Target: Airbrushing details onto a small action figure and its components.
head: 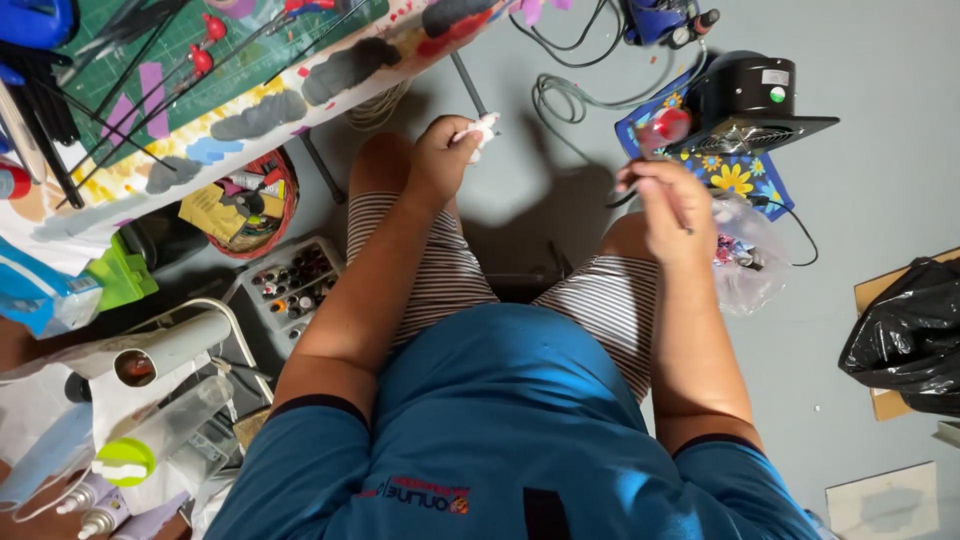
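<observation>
Your left hand, at the upper middle of the frame, is curled shut around a small white wad, likely tissue or cloth. Only its end shows, poking out past the thumb and forefinger on the hand's right side; the rest is buried in the fist. That loose end could slip free if your grip eases, and it would drop to the grey floor between your knees.

Your right hand, right of centre, has its fingers pressed together, pinching a thin dark stick. The stick appears to run up through the fingers to a red bulb-shaped piece just above the fingertips, though blur leaves that join uncertain. The hold is far from the red end, so the piece could wobble or swing into the black fan housing close behind it at the upper right. The clear plastic bag just beside your right wrist could catch the stick's lower end. The 2 hands are well apart, and the wad touches neither stick nor red piece.
</observation>
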